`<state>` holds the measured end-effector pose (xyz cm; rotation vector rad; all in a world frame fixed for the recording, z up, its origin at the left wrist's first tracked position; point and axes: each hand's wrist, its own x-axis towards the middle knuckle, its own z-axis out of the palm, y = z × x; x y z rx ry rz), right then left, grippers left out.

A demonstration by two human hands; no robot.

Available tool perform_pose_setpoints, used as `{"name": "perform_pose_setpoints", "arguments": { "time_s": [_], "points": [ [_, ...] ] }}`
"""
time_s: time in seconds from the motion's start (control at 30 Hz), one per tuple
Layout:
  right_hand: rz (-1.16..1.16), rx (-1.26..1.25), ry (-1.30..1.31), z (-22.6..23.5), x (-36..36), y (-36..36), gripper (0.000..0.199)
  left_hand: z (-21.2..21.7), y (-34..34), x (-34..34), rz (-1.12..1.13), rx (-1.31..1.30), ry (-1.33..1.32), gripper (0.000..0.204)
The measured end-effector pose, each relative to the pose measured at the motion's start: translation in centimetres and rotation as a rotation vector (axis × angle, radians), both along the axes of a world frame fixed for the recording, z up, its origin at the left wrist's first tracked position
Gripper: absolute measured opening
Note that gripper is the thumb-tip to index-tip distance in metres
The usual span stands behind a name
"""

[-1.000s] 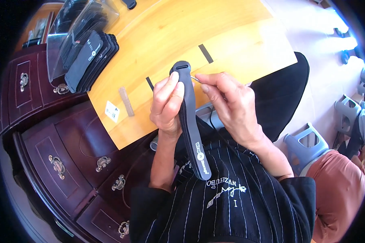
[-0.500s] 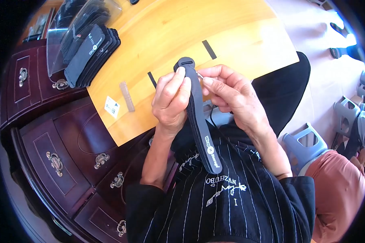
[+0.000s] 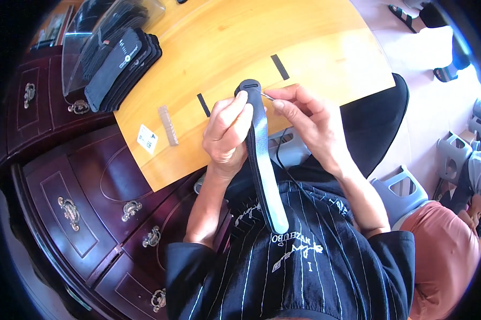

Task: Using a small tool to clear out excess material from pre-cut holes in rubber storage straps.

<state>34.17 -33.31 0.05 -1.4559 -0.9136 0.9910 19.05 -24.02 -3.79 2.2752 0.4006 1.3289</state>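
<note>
A yellow worktop [image 3: 326,42] stands beside dark drawers [image 3: 86,181]; left hand [image 3: 227,130] grips straps [image 3: 267,170], now glare-whitened; right hand [image 3: 319,122] pinches metal tool [image 3: 267,96].

On the yellow wooden tabletop [image 3: 219,45] are borne two black strips [image 3: 279,67], a brownish strip [image 3: 168,125] and a white label [image 3: 147,140].

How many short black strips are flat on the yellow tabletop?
2: one black strip beyond the right hand, the other just left of the left hand. More could hide beneath the hands; a dark object at the top edge is too cut off to identify.
</note>
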Motion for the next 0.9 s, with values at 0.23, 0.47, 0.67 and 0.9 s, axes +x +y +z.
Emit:
{"name": "perform_pose_setpoints", "arguments": {
  "time_s": [0.23,0.47,0.67,0.9],
  "points": [
    [0.152,0.169,-0.893,1.9,2.2,0.3,0.024,1.5,0.5,0.0,-0.029,0.020,-0.009,0.024],
    [0.028,-0.186,0.766,1.5,0.3,-0.1,0.023,1.7,-0.2,0.8,-0.008,-0.002,-0.056,0.024],
    [-0.005,0.217,-0.941,0.9,0.5,0.0,0.045,1.9,-0.1,0.5,0.014,0.079,0.033,0.019],
    [0.010,-0.062,0.135,0.6,0.4,-0.7,0.020,1.8,-0.8,1.3,0.013,0.098,0.013,0.023]
  ]
}}
